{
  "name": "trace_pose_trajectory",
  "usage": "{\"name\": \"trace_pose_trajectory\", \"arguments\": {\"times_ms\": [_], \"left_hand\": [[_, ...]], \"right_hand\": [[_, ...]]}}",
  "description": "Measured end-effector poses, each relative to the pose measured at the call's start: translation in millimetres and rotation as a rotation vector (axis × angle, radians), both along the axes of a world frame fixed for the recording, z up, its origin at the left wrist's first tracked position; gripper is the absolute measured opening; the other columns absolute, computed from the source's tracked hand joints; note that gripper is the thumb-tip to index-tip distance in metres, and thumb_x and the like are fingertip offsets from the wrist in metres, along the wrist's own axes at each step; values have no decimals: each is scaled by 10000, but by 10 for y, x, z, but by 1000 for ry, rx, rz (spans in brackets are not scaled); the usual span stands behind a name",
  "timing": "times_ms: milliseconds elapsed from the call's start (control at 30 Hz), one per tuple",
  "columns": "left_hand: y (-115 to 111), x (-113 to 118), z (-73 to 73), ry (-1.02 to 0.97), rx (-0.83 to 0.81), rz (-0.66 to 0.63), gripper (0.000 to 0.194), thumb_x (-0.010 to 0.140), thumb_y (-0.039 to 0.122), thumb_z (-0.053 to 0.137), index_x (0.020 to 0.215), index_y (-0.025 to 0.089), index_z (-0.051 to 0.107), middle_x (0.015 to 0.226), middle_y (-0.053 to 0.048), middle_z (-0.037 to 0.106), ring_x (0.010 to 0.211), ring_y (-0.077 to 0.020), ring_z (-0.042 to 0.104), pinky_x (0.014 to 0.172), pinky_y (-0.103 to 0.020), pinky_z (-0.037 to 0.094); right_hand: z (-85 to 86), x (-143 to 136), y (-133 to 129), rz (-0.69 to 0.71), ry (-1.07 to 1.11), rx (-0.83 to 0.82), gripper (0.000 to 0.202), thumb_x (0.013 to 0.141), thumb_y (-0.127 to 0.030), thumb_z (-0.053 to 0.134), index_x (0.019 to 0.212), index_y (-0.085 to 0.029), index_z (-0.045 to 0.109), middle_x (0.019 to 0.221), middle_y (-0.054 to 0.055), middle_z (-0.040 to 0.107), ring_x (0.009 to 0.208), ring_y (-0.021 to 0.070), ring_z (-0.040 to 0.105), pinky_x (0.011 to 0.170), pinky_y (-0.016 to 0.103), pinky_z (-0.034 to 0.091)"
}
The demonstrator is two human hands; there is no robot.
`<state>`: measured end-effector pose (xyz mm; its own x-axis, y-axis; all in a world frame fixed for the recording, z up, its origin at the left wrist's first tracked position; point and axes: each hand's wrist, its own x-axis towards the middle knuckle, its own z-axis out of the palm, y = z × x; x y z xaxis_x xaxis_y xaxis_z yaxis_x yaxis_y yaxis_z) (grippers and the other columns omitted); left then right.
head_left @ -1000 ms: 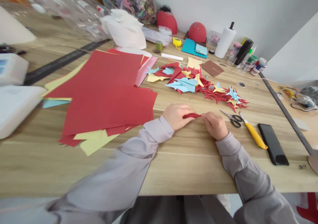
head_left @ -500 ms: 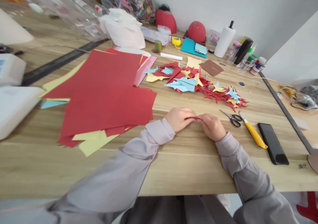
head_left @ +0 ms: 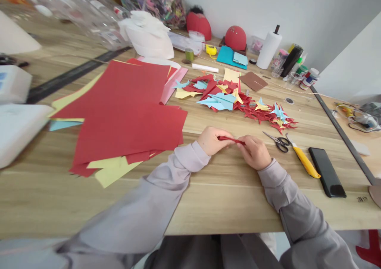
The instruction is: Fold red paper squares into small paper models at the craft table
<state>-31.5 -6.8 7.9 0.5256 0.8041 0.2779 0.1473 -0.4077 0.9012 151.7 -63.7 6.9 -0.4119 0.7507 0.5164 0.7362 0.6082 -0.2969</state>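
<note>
A narrow folded red paper [head_left: 231, 140] is pinched between both hands above the wooden table. My left hand [head_left: 212, 141] grips its left part, fingers closed round it. On the right end, my right hand [head_left: 255, 151] is closed with thumb and fingers pressed together. Beyond the hands lies a long pile of folded red paper pieces [head_left: 253, 112], with light blue paper shapes [head_left: 222, 101] and yellow ones among them. Large red sheets [head_left: 127, 130] are stacked left of my left hand, over yellow and blue sheets.
Right of my right hand lie black-handled scissors [head_left: 282, 144], a yellow utility knife [head_left: 306, 161] and a black phone [head_left: 327, 173]. Farther back stand a white roll [head_left: 269, 49], small bottles [head_left: 309, 79] and a yellow tape measure [head_left: 211, 50]. White cloth [head_left: 150, 34] sits behind the sheets.
More of the folded red paper shows between my hands, and it now reaches across the left fingers. My fingers have shifted slightly along it; both hands stay in nearly the same place.
</note>
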Motion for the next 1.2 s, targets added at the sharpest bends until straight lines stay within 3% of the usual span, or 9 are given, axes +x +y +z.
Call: {"name": "trace_pose_trajectory", "arguments": {"times_ms": [167,300,467,633,833,1000,1200], "left_hand": [[4,6,-37,-8,-71,-43,179,733,300,677,786,140,738,624,-39,702,522,-136,630,551,-243,527],[19,8,-57,11,-87,-50,324,729,312,680,999,135,701,739,-45,725,533,-139,640,608,-278,551],[20,5,-45,95,118,-41,437,620,231,751,1046,169,674,1018,-66,718,906,-216,674,864,-349,526],[1,7,-25,127,258,-10,343,646,169,706,988,172,674,996,-60,711,918,-200,662,865,-336,518],[-4,-10,-15,-16,100,-88,485,643,181,711,1122,161,632,1121,-97,673,931,-199,658,801,-316,545],[-5,6,-42,-110,1,-90,326,710,236,657,1020,134,675,1032,-99,709,873,-186,677,756,-287,558],[-6,16,-42,-75,-10,-31,162,694,210,663,827,147,731,846,-71,741,791,-192,688,736,-299,557]], "right_hand": [[-33,-11,2,1,-37,-62,235,953,-280,389,998,-174,594,846,97,684,753,188,631,693,289,486],[-41,4,0,-11,-36,-140,249,960,-279,366,965,-175,593,765,70,671,675,164,611,636,258,459],[-6,15,-10,-50,52,-150,245,954,-292,373,925,-181,589,745,58,665,651,156,611,604,246,445],[21,-12,-21,-48,145,-195,232,944,-318,385,972,-192,577,740,41,660,638,155,607,621,254,462],[12,38,0,-31,488,-497,302,924,-406,415,761,-191,550,523,-38,497,455,108,471,478,229,399],[45,54,3,-8,506,-507,299,896,-405,460,727,-179,558,517,-48,450,462,94,411,471,222,356],[72,18,-15,5,376,-417,263,892,-357,469,835,-162,635,618,-9,563,564,113,486,550,234,399]]}}
